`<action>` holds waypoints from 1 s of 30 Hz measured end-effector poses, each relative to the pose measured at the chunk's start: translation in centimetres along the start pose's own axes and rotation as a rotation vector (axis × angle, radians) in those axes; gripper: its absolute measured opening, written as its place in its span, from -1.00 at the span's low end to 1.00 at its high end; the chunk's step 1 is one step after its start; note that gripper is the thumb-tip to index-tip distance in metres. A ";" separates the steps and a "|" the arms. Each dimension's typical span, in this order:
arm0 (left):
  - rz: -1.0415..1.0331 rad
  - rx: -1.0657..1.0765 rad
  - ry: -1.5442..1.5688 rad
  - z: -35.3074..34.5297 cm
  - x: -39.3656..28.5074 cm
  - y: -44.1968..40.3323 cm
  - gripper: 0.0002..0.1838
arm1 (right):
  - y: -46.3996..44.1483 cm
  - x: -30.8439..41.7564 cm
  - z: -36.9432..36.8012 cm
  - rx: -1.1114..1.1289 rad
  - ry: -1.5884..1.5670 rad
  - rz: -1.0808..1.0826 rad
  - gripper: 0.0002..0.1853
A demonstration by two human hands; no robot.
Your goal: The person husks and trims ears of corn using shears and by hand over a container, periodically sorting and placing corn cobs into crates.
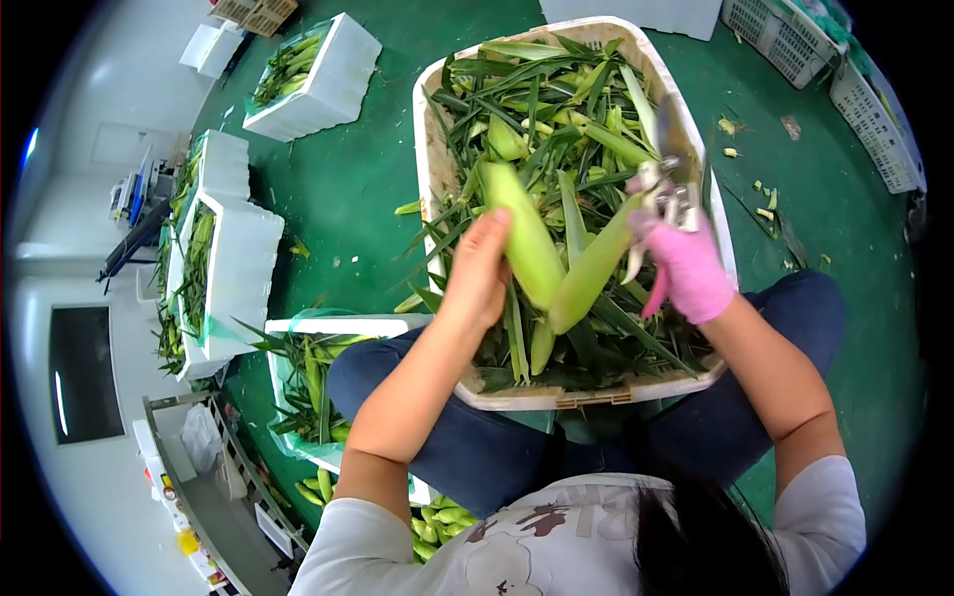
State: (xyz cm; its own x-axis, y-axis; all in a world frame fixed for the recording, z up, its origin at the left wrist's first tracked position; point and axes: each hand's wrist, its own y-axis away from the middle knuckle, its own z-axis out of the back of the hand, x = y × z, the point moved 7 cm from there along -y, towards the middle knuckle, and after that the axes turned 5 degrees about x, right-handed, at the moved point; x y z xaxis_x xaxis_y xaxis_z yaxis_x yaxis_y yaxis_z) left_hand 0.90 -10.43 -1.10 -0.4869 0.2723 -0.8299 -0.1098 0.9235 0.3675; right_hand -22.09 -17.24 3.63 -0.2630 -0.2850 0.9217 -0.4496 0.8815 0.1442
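My bare left hand [482, 263] is closed around an ear of corn [524, 238] in its light green husk. My right hand [696, 268], in a pink glove, grips pruning shears [668, 194] with metal parts and a pink handle; their blades are blurred by motion. A broad green piece [591, 273] slants from the right hand down to the lower end of the ear, forming a V with it; whether it is a husk leaf or a second ear I cannot tell. Both hands are above a white basket [429, 149] heaped with husks and leaves [537, 94].
White foam boxes [323, 84] of corn stand to the left, and another box [348, 325] with green netting sits by my left leg. Husked-looking ears [442, 521] lie below it. White crates [874, 124] stand at upper right. Corn scraps [765, 204] litter the green floor.
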 end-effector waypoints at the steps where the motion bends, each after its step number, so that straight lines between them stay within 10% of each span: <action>1: -0.073 -0.078 0.120 1.3 -1.3 -0.6 -0.55 | 0.1 1.0 0.9 -0.040 0.022 0.015 -0.59; 6: -0.237 -0.101 0.572 4.4 -5.7 -0.8 -0.45 | -0.4 4.6 3.4 -0.255 0.888 0.300 -0.47; 13: -0.206 -0.266 0.625 1.9 -4.8 0.8 -0.49 | 3.1 0.2 -6.1 0.150 1.161 0.356 -0.37; 30: -0.104 -0.279 0.615 0.8 0.3 1.3 -0.48 | 1.9 -4.0 -7.3 0.098 0.981 0.364 -0.18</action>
State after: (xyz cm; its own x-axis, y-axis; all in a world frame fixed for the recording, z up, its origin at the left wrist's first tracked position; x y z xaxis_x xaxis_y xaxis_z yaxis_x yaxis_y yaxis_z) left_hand 1.28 -8.95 -1.22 -0.8564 -0.0936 -0.5077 -0.3622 0.8097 0.4618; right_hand -15.68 -11.73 2.81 0.3915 0.4598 0.7971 -0.5607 0.8061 -0.1896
